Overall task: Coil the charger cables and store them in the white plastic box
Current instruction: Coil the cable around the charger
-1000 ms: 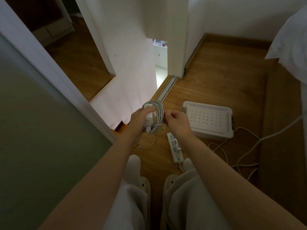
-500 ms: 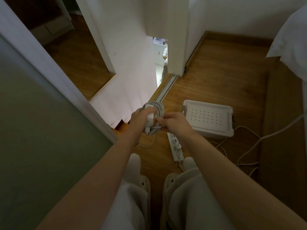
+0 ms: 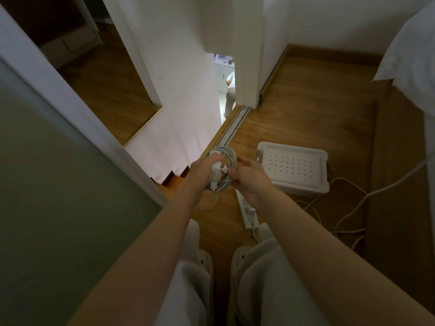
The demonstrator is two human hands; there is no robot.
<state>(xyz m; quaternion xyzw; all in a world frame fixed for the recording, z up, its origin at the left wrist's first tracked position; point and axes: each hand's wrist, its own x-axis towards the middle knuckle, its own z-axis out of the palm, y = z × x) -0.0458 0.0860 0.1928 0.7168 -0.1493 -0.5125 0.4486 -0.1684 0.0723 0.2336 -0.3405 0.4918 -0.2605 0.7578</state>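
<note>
I hold a white charger brick with its cable wound in a coil (image 3: 227,158) in front of me, above the wooden floor. My left hand (image 3: 202,171) grips the brick and coil from the left. My right hand (image 3: 250,178) pinches the cable's loose end at the coil's lower right. A short loop of cable hangs below the coil. The white plastic box (image 3: 293,169) sits on the floor just right of my hands, its perforated lid on.
A white power strip (image 3: 247,211) lies on the floor below my right hand. Loose white cables (image 3: 348,208) trail right of the box. A sliding door track (image 3: 235,124), white walls and a doorway lie ahead, with a person partly visible beyond. Bedding overhangs at the right.
My right hand moved in from the right onto the coil and now pinches the cable end against it. The hanging loop has shortened.
</note>
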